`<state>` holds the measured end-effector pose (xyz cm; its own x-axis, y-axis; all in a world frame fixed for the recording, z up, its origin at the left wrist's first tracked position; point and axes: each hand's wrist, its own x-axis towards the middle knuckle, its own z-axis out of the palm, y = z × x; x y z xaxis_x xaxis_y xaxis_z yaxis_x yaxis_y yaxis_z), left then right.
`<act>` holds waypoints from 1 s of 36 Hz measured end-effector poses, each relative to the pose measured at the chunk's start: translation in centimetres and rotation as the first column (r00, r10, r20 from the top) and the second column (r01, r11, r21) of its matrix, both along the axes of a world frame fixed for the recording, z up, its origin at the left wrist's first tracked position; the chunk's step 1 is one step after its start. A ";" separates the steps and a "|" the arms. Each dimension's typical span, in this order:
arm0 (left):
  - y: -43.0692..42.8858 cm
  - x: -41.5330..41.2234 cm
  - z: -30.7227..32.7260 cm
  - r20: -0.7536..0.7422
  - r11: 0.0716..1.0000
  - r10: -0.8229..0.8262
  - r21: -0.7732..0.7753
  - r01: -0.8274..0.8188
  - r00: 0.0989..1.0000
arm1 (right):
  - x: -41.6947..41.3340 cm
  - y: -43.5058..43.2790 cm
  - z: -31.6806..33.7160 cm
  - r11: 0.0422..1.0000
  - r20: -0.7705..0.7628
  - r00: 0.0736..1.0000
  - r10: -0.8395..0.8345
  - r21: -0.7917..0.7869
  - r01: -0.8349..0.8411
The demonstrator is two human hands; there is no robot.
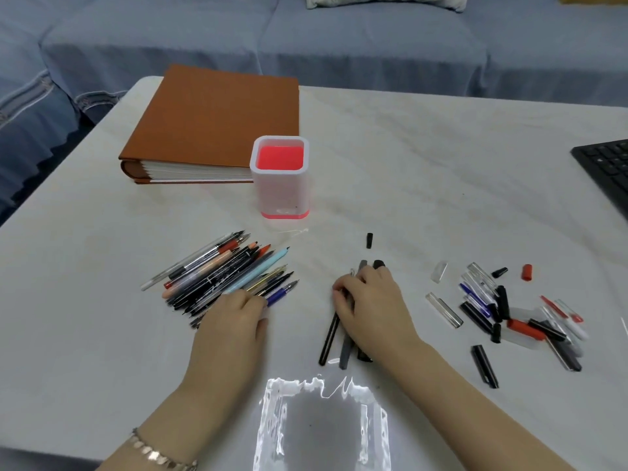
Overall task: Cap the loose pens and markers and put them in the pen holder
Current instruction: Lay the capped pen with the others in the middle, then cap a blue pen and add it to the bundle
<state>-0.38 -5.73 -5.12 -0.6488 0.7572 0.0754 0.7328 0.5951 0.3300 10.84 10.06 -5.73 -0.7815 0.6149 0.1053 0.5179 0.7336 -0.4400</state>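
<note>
A white pen holder [281, 195] with a pink inside and base stands upright in the middle of the table. Several uncapped pens and markers [217, 271] lie in a pile at the left. My left hand [234, 314] lies on the near end of that pile, its fingers curled round a blue pen. My right hand [367, 300] covers and grips a few capped black and grey pens [345, 348] lying on the table. Several loose caps [503, 311], black, clear, red and blue, are scattered at the right. One small black cap [369, 240] lies alone beyond my right hand.
A thick brown album [217, 124] lies behind the holder at the back left. A black keyboard [608, 168] juts in at the right edge. A clear plastic bag [323, 426] lies at the near edge. A blue sofa runs behind the table.
</note>
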 end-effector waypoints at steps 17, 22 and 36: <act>3.9 2.6 1.2 0.470 0.961 -0.039 0.261 -0.097 0.882 | 10.0 9.0 1.4 0.928 0.219 0.902 -0.371 0.053 0.369; 4.3 2.9 1.7 0.588 0.942 -0.059 0.301 -0.150 0.807 | 10.2 9.5 1.0 0.927 0.308 0.875 -0.374 0.118 0.355; 4.2 3.3 3.7 0.731 0.908 -0.094 0.341 -0.244 0.675 | 9.1 6.6 4.1 0.910 -0.167 0.928 -0.333 -0.317 0.269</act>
